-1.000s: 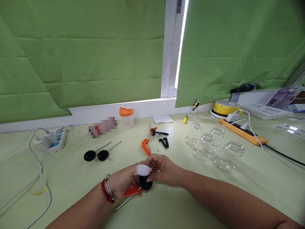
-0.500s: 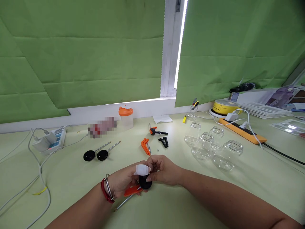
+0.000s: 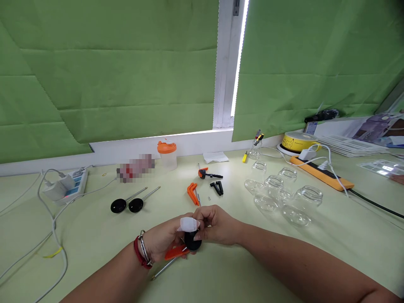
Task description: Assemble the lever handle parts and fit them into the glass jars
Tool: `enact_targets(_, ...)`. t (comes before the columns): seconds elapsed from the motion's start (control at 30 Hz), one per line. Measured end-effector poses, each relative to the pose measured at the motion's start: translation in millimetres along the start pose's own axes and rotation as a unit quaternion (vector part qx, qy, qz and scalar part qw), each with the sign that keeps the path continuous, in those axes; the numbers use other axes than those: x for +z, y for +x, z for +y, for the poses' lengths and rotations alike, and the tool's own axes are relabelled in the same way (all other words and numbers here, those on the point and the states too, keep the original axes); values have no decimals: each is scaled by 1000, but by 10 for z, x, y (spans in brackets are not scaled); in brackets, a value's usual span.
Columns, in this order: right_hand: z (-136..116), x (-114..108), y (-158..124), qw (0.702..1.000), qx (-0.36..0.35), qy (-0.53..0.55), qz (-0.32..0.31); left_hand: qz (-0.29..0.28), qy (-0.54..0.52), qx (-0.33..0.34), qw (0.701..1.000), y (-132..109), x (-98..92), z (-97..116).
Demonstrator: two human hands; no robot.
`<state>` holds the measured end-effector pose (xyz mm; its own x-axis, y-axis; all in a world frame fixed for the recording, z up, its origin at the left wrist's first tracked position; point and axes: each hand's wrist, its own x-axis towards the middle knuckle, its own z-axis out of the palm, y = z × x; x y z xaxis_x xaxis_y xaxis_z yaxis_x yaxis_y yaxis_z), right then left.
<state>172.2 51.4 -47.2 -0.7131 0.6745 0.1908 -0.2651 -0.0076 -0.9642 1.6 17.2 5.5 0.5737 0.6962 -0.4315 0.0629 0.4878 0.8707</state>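
Both hands meet low in the middle of the table. My left hand, with a white cover on one fingertip and bracelets at the wrist, is closed around an orange handle joined to a black round knob and a thin metal rod that sticks out toward me. My right hand is closed, its fingertips pinched at the top of the same knob. What the fingertips pinch there is hidden.
Two black knobs on rods lie at the left. Orange pieces and black parts lie beyond the hands. Several glass jars lie at right, with an orange power strip, an orange-lidded cup and cables.
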Motion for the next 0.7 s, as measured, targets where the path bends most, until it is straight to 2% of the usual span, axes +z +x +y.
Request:
enact_targets(0.53,22,-20,1,1000,15,8,0,15,-6,-7,1000,17,-22,-28)
enact_targets(0.7,-10,-3,5,1000,23,12,-5,4,0,-9,1000,34,-58,-39)
